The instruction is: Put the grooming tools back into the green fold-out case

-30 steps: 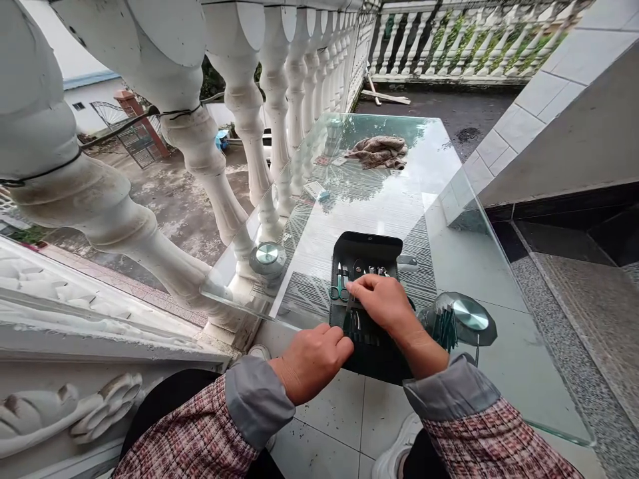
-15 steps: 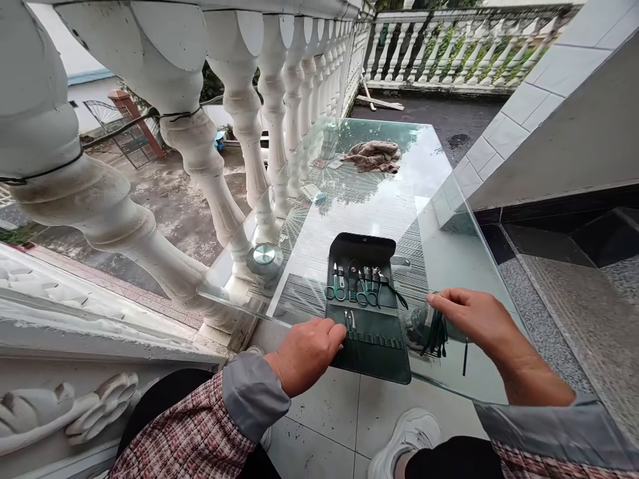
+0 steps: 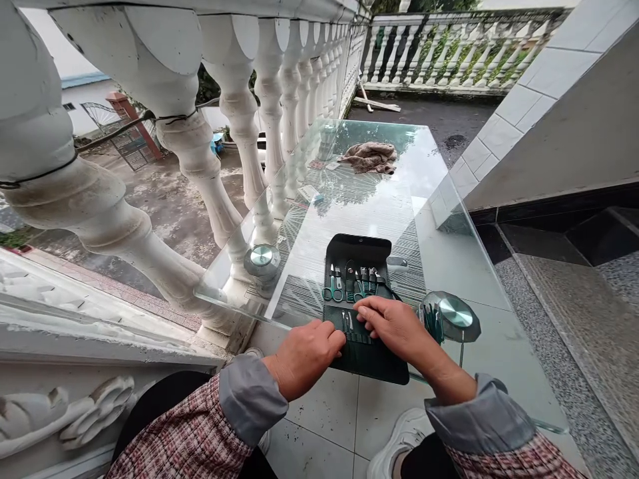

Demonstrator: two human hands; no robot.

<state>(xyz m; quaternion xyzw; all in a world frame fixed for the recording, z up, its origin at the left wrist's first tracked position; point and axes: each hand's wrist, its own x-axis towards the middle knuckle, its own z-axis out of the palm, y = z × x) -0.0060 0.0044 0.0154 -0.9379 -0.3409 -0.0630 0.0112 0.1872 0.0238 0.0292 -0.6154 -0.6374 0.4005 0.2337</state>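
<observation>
- Dark green case open, laid across surface's near edge.
- Left hand: fingers curled, pinching case's left edge.
- Right hand: fingers bunched over case; can't tell what's pinched.

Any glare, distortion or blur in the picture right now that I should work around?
Head view: sky glare and tree reflections cover much of the clear rectangular glass tabletop; wide-angle distortion leans the near white turned balusters. Head view, lower middle: the dark green folding case is dim but fairly sharp; anything pinched by the right hand is too small to tell.
</observation>
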